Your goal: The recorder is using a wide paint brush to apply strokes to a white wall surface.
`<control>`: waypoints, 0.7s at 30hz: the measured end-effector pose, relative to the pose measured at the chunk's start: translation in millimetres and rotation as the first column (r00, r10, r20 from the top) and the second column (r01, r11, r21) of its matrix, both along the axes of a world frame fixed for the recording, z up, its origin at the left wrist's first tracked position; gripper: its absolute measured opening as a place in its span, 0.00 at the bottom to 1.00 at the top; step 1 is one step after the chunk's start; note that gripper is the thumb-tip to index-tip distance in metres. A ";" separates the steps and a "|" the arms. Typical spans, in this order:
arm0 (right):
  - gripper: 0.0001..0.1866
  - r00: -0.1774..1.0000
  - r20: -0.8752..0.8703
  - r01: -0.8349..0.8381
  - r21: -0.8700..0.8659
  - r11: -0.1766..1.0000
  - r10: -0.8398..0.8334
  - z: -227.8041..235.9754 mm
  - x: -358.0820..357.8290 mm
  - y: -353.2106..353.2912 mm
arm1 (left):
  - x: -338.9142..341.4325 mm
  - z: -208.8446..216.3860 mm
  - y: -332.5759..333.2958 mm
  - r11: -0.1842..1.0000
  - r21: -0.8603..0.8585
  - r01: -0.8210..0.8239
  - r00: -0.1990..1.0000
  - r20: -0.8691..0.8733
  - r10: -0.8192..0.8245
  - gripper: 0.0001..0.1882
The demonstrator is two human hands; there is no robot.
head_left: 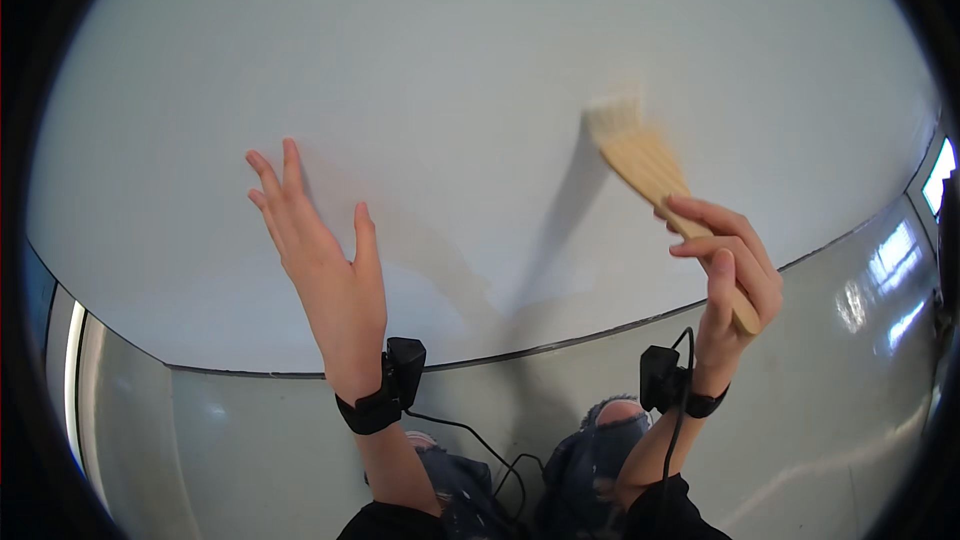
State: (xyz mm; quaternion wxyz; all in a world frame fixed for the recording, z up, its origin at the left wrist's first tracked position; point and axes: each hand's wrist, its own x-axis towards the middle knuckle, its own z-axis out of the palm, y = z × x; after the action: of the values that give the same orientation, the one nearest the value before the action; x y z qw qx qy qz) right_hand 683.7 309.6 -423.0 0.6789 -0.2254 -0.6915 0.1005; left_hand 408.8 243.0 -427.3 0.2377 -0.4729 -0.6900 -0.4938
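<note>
Nearest to us are the black sleeves (390, 522) and the blue jeans (600, 455), torn at the knee, above the glossy floor (270, 460). On each wrist we find a black strap (370, 413) with a small box (405, 368), from which a thin cable (470, 429) runs. Further on, the left hand (332, 280) shows us its back; its fingers are extended and apart, in front of the white surface (450, 70), and we cannot tell if they touch it. The right hand (738, 265) grips the wooden brush (648, 170) by its handle, with fingers and thumb closed around. The brush slants up and leftward; its pale bristles are blurred and lie at the surface, but we cannot be sure of contact. Its shadow (565, 205) falls on the surface, beside it at left.
</note>
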 end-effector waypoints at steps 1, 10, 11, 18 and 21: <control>0.14 1.000 0.002 -0.003 0.000 1.000 0.003 -0.9 2.6 -1.7 | 0.7 -0.3 0.5 1.000 0.006 -0.003 1.000 0.005 0.003 0.38; 0.20 0.860 0.417 0.070 -0.668 0.741 0.294 -32.5 -6.7 29.8 | -5.1 -1.0 2.2 0.999 0.011 -0.038 0.999 -0.022 0.039 0.40; 0.20 0.860 0.418 0.070 -0.664 0.744 0.292 -29.6 -4.5 28.2 | -5.4 -1.0 2.2 0.999 0.007 -0.045 0.999 -0.029 0.045 0.40; 0.17 0.987 -0.105 -0.137 -0.199 0.970 0.118 1.0 39.7 -7.4 | -0.2 2.0 3.1 1.000 0.015 -0.026 0.999 -0.035 0.026 0.42; 0.17 0.974 -0.222 0.046 0.012 0.999 -0.042 1.5 31.1 2.6 | -3.1 -0.3 2.1 1.000 0.010 -0.012 1.000 -0.015 0.012 0.40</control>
State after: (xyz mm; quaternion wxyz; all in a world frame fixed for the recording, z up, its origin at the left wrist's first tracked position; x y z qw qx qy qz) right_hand 714.8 312.2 -421.5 0.7558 -0.2223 -0.6071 0.1038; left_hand 405.7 245.1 -427.6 0.2484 -0.4711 -0.6886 -0.4922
